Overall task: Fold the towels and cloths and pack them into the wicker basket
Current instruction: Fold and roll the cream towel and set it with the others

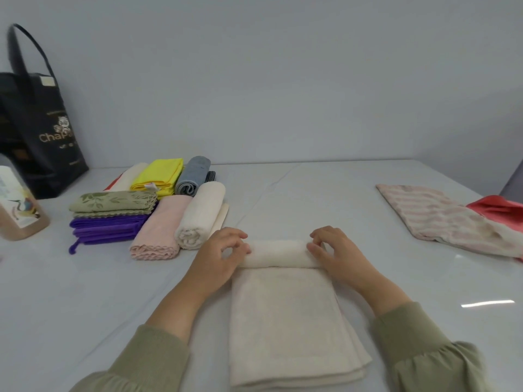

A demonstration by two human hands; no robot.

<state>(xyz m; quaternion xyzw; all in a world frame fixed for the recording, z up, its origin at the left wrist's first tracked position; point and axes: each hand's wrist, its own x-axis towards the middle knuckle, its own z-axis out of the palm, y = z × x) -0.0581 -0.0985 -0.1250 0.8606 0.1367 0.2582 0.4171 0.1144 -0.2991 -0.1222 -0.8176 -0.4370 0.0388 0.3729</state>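
Cream towelling is being worked on at the middle of the pale surface (85,306): one cream towel (285,321) is laid flat in folded layers, and its far end is rolled up into a short roll (278,254). The roll is held at both ends. The left hand (223,250) is set on the left end with its fingers (237,236) curled over it, and the right hand (334,250) is set on the right end with its fingers (319,236) bent and pinching it. Two green sleeves (147,360) are seen. At the far left one black bag (36,131) is stood up, and the gold letters "ChaPa" can be read on it; the smaller gold lines under them are too small to be read. One bottle (17,205) with a bird picture is stood beside it, and its words are too blurred to be read. Near the left hand a group of done cloths is laid: one green leaf cloth (113,200), one purple cloth (107,226) under it, one pink cloth (160,227), one cream rolled towel (201,219), one yellow cloth (161,174), one grey rolled cloth (192,176) and one pale cloth (130,176) at the back. Well apart on the right, one striped cloth (433,213) and one red cloth (498,207) are left loose, touching each other.
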